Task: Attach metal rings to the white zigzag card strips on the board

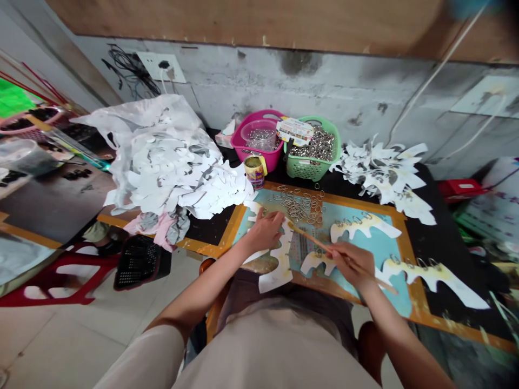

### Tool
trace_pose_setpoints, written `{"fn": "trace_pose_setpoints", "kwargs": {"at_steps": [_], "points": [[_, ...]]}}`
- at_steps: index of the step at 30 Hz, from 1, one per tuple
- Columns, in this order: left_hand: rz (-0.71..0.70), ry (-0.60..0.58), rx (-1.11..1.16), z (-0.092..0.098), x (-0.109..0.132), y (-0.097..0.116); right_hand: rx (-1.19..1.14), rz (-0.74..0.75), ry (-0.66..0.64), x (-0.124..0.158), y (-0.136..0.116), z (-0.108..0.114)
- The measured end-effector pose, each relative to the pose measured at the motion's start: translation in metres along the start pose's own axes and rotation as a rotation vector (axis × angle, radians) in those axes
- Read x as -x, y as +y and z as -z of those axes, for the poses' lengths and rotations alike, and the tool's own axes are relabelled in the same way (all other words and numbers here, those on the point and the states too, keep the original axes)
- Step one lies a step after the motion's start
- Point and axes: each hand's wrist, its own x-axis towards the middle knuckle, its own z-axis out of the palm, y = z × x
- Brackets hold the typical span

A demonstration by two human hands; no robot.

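Note:
My right hand (353, 263) is closed around a thin wooden brush (311, 237), its yellowish tip pointing left toward the white cut-out (279, 270) in front of me. My left hand (265, 232) rests over the upper part of that cut-out, fingers bent and close together; whatever is between them is hidden. Loose metal rings (298, 205) lie scattered beyond both hands. To the right, another white cut-out (367, 227) carries several rings along its yellow-stained edge. A similar ringed cut-out (446, 278) lies at the far right, and a smaller one (318, 263) below the brush.
A blue mat (381, 248) edged with brown tape covers the work area. Behind it stand a stained can (254, 172), a pink basket (256, 148) and a green basket (310, 170) of metal parts. White cut-outs are heaped left (178, 167) and right (389, 173).

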Motion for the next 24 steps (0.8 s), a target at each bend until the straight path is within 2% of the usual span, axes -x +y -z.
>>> {"fn": "trace_pose_setpoints", "kwargs": {"at_steps": [6, 8, 12, 15, 19, 20, 22, 24], "points": [[0.002, -0.012, -0.003, 0.0, 0.001, -0.002, 0.04, -0.021, 0.044, 0.016, -0.013, -0.002], [0.002, -0.016, -0.012, 0.001, 0.001, -0.001, -0.028, -0.033, 0.0, 0.018, -0.009, 0.001], [0.012, -0.028, -0.015, 0.001, 0.002, -0.001, -0.129, -0.177, 0.052, 0.016, 0.004, 0.008], [0.016, -0.02, -0.003, -0.001, 0.002, -0.001, -0.292, -0.244, 0.021, 0.014, 0.014, 0.009], [0.012, -0.014, -0.004, -0.002, 0.002, -0.002, -0.429, -0.317, 0.124, 0.011, 0.023, 0.009], [0.013, -0.015, -0.007, -0.002, 0.002, -0.002, -0.437, -0.339, 0.116, 0.01, 0.025, 0.009], [0.017, -0.021, -0.017, -0.001, 0.002, -0.002, -0.47, -0.348, 0.056, 0.008, 0.027, 0.009], [0.019, -0.03, -0.029, -0.001, 0.002, -0.002, -0.501, -0.33, 0.063, 0.007, 0.027, 0.01]]}}
